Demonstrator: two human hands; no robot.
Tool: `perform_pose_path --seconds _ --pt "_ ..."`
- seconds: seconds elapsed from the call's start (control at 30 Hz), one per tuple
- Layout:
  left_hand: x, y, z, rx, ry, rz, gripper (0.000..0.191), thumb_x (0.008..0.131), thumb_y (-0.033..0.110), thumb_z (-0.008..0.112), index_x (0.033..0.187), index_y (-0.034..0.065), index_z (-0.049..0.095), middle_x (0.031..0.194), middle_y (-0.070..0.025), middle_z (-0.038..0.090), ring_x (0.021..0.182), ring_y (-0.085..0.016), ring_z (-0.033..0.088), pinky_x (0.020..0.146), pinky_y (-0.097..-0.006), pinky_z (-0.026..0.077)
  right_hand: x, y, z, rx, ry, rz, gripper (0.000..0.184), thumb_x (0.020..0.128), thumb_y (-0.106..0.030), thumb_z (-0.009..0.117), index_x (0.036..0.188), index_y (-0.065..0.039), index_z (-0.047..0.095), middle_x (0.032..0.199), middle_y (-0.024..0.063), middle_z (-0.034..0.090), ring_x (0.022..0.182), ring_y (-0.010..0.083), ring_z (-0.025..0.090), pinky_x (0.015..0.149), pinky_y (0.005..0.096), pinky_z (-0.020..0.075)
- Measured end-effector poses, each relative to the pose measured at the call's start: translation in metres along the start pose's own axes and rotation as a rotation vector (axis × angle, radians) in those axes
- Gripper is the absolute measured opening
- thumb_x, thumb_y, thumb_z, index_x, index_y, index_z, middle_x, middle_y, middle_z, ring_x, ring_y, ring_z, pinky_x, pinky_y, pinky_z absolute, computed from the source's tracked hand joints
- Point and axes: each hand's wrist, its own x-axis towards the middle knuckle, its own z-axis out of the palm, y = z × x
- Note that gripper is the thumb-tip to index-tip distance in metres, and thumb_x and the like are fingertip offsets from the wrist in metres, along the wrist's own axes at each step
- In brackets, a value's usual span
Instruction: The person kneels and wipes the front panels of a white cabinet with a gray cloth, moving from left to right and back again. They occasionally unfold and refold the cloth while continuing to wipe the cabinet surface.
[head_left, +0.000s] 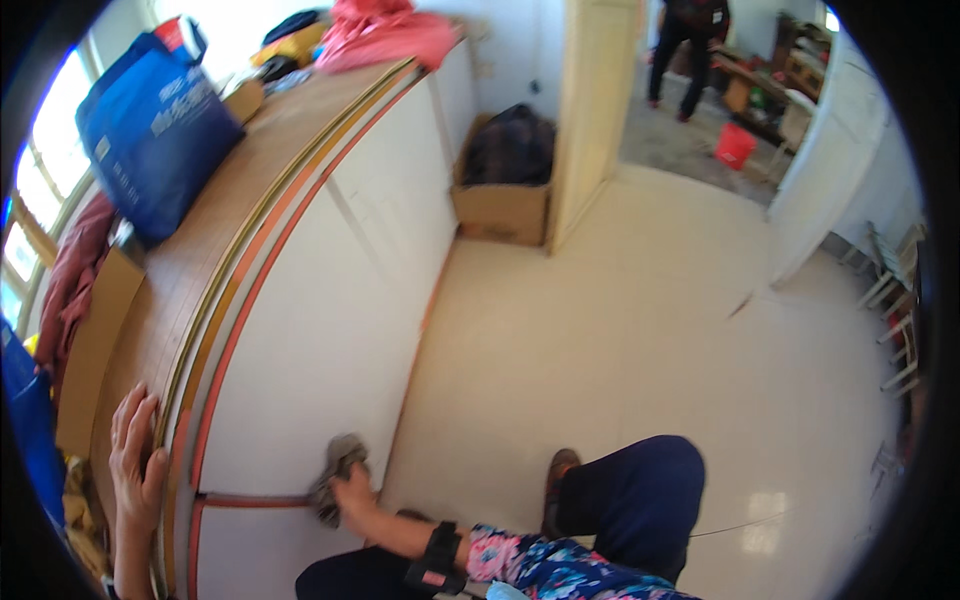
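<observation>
A crumpled grey-brown cloth (337, 469) is gripped in my right hand (354, 491), low on the white cabinet front (300, 337) close to the gap between two panels. My left hand (137, 457) rests with fingers spread on the brown cabinet top (195, 247), beside its raised edge strip, and holds nothing. Orange-red trim (262, 262) runs along the upper edge of the white panel. The part of the cloth under my right fingers is hidden.
On the cabinet top stand a blue bag (161, 142) and a pink cloth bundle (382, 34). A cardboard box (501, 214) holding dark fabric sits by the open door (592, 112). Beyond the doorway are a standing person (679, 60) and a red bucket (735, 146). Chairs (896, 300) line the right side.
</observation>
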Motion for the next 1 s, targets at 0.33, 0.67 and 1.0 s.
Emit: perform_pose_path --seconds 0.33,0.67,1.0 --pt "-0.002 -0.001 -0.001 0.032 0.001 0.038 0.058 0.088 0.041 0.044 0.126 -0.0023 0.050 0.136 -0.0237 0.043 0.126 -0.039 0.038 0.106 -0.0461 0.027 -0.046 -0.077 -0.009 0.030 -0.155 -0.761 0.055 0.091 -0.009 0.055 0.141 -0.002 0.032 0.134 0.0255 0.041 0.120 0.0385 0.046 0.099 0.0372 0.0389" --pt "-0.004 0.001 -0.012 0.068 -0.092 0.025 0.066 0.093 0.052 0.037 0.135 0.0015 0.044 0.141 -0.0215 0.038 0.131 -0.036 0.035 0.108 -0.0457 0.026 0.015 -0.098 -0.035 0.004 0.143 -1.014 0.070 0.073 0.015 0.050 0.138 -0.007 0.040 0.132 0.0288 0.039 0.121 0.0444 0.041 0.098 0.0408 0.0405" --pt "0.002 0.019 -0.015 -0.007 -0.033 0.026 0.058 0.090 0.045 0.048 0.122 -0.0024 0.053 0.134 -0.0236 0.045 0.125 -0.039 0.041 0.105 -0.0453 0.029 0.118 -0.229 -0.064 -0.007 0.408 -0.854 0.057 0.080 0.004 0.052 0.135 -0.003 0.040 0.130 0.0268 0.043 0.118 0.0425 0.044 0.097 0.0417 0.0405"
